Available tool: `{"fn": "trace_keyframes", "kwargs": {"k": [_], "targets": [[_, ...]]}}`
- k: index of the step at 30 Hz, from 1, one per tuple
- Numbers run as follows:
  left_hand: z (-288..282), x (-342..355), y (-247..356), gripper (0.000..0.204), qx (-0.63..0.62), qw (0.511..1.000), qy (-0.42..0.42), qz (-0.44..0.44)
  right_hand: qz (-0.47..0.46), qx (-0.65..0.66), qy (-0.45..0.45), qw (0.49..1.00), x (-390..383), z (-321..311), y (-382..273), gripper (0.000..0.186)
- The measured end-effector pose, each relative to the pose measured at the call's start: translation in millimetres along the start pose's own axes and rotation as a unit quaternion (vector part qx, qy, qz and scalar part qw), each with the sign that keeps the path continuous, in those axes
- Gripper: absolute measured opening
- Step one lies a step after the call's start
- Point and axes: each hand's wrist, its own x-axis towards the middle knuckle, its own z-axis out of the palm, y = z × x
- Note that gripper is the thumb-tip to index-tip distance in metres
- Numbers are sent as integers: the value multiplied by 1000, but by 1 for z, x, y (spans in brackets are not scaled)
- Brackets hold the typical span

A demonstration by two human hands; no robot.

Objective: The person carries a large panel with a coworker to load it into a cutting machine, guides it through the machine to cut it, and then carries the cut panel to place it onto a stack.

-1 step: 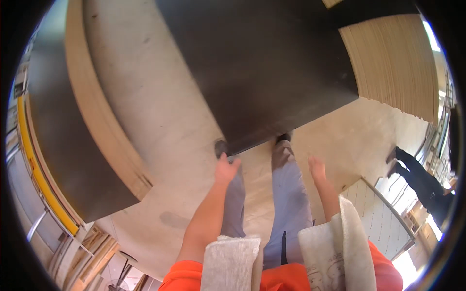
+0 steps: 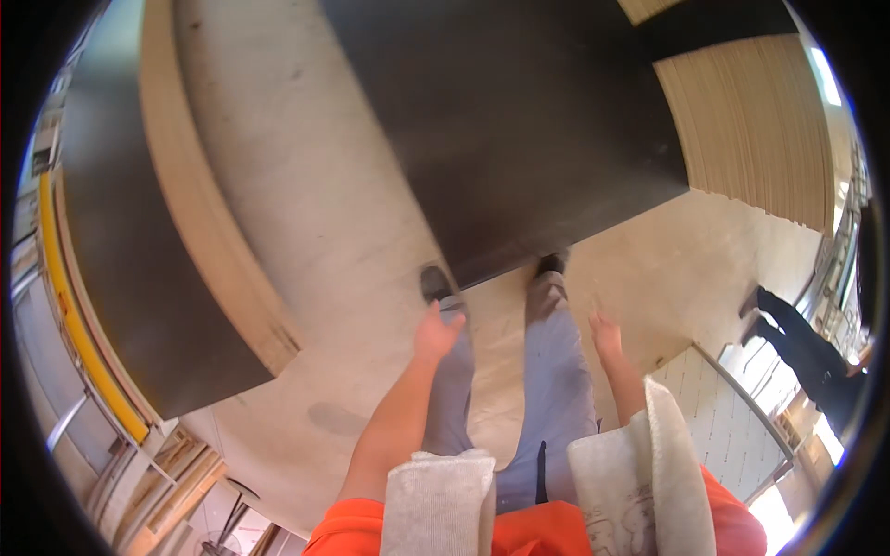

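My left hand [image 2: 439,329] hangs in front of my left leg, just below the lower corner of a large dark-faced board [image 2: 519,120], with thumb and fingers apart. My right hand [image 2: 605,334] is beside my right leg, fingers extended and empty. Neither visibly grips the board. My dark shoes [image 2: 547,264] are at the board's near edge. Pale padded cloths [image 2: 436,491] lie over both sides of my orange top [image 2: 547,528].
At left stands a dark-topped stack [image 2: 120,269] with a pale wooden edge, beside a yellow rail [image 2: 93,361]. Pale sheet edges [image 2: 751,130] form a stack at upper right. A person in dark clothing [image 2: 797,343] stands at right near a pale panel [image 2: 718,417].
The view has shifted slightly, so the board and left stack appear a little to the right. My left hand also appears slightly further right and lower.
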Motion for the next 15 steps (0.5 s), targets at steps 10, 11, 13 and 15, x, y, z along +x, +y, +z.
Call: {"fn": "trace_keyframes", "kwargs": {"k": [10,11,13,15], "targets": [[-45,-352,-474,61,-49,961,131,-240,-180,-42,-115,976,-243,152,-69,36],[-32,-387,-521,61,-37,952,181,-243,-183,-57,-157,969,-256,176,-83,41],[-21,-433,-580,58,-37,945,101,-308,-179,-75,-181,964,-289,212,-91,46],[-4,-475,-630,57,-1,956,9,-292,-206,-63,-174,961,-340,248,-92,47]]}}
